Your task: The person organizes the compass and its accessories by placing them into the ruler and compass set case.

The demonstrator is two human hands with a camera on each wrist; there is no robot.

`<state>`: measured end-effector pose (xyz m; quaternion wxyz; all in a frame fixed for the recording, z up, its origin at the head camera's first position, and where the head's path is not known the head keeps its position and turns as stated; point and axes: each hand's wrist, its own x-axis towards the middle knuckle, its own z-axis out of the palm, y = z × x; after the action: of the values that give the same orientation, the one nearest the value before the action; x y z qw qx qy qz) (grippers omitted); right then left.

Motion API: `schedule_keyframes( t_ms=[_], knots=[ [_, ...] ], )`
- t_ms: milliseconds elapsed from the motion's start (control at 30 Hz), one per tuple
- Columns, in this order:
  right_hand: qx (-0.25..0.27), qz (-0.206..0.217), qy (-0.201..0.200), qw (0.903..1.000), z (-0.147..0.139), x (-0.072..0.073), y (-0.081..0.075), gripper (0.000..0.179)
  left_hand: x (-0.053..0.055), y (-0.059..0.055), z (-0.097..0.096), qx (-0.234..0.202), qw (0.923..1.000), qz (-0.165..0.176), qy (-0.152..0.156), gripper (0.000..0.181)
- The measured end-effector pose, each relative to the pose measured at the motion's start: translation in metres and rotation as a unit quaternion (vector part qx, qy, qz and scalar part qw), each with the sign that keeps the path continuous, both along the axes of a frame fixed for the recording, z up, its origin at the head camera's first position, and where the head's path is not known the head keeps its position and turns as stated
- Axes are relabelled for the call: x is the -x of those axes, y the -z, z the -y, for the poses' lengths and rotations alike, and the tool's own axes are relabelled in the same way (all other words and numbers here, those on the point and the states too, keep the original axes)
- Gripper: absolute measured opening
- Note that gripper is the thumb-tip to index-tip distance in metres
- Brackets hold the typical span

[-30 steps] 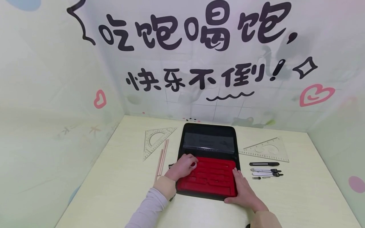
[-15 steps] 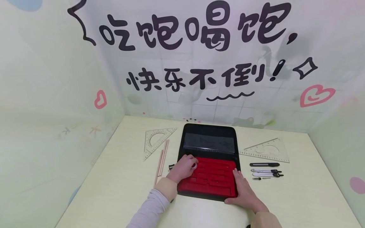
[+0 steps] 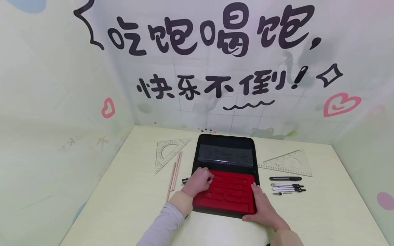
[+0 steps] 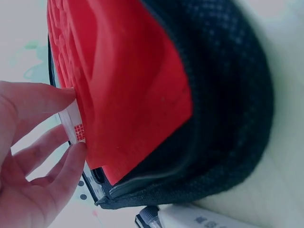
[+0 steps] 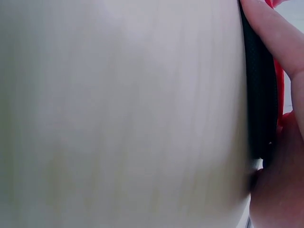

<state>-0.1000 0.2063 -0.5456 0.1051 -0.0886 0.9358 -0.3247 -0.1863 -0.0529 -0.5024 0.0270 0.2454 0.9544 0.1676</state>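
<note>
A black zip case (image 3: 226, 152) lies unfolded on the table, with a red moulded tray (image 3: 227, 205) in its near half. Over the tray's left side is my left hand (image 3: 198, 181). In the left wrist view, its thumb and fingers pinch a small translucent whitish piece (image 4: 72, 118) with a red grid patch, right against the tray; its exact kind is unclear. My right hand (image 3: 264, 206) rests along the case's right edge with fairly straight fingers, thumb at the near corner. The right wrist view shows the case's dark side (image 5: 260, 95) against that hand.
Left of the case lie a clear set square (image 3: 167, 153), several wooden pencils (image 3: 174, 174) and a small black item (image 3: 185, 181). To the right are another set square (image 3: 290, 162), a black utility knife (image 3: 285, 178), compasses (image 3: 287, 187) and small parts (image 3: 277, 193).
My left hand stays over the tray's left side, its fingers turning slightly; the whitish piece is now mostly hidden in the head view. My right hand has not moved.
</note>
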Motion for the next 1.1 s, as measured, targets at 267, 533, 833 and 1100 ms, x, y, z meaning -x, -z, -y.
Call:
schedule_keyframes(
  t_ms=[267,533,833,1100],
  knots=[
    [0.002,0.005,0.002,1.0000,-0.0003,-0.0006,-0.0022,0.122,0.0014,-0.0016,-0.0018,0.015,0.9997,-0.012,0.016,0.017],
    [0.000,0.017,0.007,0.9998,-0.0007,-0.0015,-0.0009,0.123,0.0030,-0.0017,-0.0040,0.040,0.9975,-0.039,0.042,0.016],
    [-0.001,0.009,0.004,0.9999,0.0001,0.0004,-0.0013,0.122,0.0055,-0.0014,-0.0035,0.034,0.9983,-0.033,0.036,0.013],
    [0.003,0.010,0.003,0.9999,0.0012,0.0004,-0.0027,0.123,0.0040,-0.0009,-0.0035,0.098,0.9910,-0.074,0.053,0.007]
  ],
)
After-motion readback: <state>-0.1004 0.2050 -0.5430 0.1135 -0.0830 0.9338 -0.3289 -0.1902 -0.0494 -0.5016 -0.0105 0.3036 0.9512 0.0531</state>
